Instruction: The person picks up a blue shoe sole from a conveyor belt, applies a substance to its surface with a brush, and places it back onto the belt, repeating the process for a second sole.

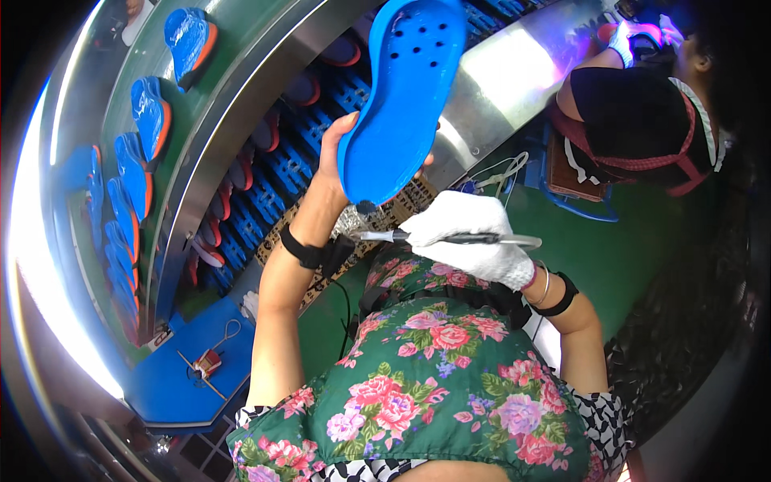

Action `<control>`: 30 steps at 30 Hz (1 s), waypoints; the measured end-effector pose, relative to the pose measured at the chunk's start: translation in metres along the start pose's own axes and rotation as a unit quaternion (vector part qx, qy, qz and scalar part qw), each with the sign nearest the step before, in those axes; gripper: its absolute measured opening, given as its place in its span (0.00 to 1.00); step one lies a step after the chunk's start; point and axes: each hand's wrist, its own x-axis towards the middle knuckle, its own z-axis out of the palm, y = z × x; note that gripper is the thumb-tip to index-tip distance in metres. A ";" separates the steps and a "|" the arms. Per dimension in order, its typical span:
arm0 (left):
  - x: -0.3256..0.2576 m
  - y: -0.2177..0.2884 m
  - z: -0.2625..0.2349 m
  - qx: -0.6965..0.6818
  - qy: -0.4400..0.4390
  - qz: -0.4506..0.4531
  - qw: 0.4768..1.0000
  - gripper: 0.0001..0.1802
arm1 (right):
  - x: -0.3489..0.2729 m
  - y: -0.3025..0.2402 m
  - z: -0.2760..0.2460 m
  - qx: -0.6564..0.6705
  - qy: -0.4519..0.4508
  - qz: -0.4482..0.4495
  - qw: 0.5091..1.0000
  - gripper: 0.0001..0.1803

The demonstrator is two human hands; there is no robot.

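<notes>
- One blue sole [401,120] lies across the bare left hand [328,165], thumb at its left edge, fingertips showing past its right; those fingers hold it.
- One slim tool [475,238] is held in the white-gloved right hand [466,221], just below the sole's heel.
- At least six blue-and-orange soles [151,120] rest on a green belt [233,48].
- Blue desk [165,386] at lower left; green floor [594,249]; one co-worker [634,120], seated.

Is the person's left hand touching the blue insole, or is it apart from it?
Touching. The head view shows the left hand gripping the blue insole: thumb on its left rim, fingertips at the right edge.
</notes>
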 end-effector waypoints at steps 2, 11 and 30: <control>-0.008 -0.010 -0.002 -0.045 0.010 0.000 0.999 0.49 | 0.005 -0.002 -0.010 0.019 0.052 0.034 0.998 0.07; -0.013 -0.050 0.009 -0.137 0.044 -0.022 0.989 0.50 | 0.070 -0.006 -0.084 -0.366 0.131 -0.197 0.900 0.12; -0.028 0.005 0.043 0.070 -0.047 0.166 0.983 0.67 | 0.002 -0.014 -0.054 0.338 0.237 -0.004 0.911 0.11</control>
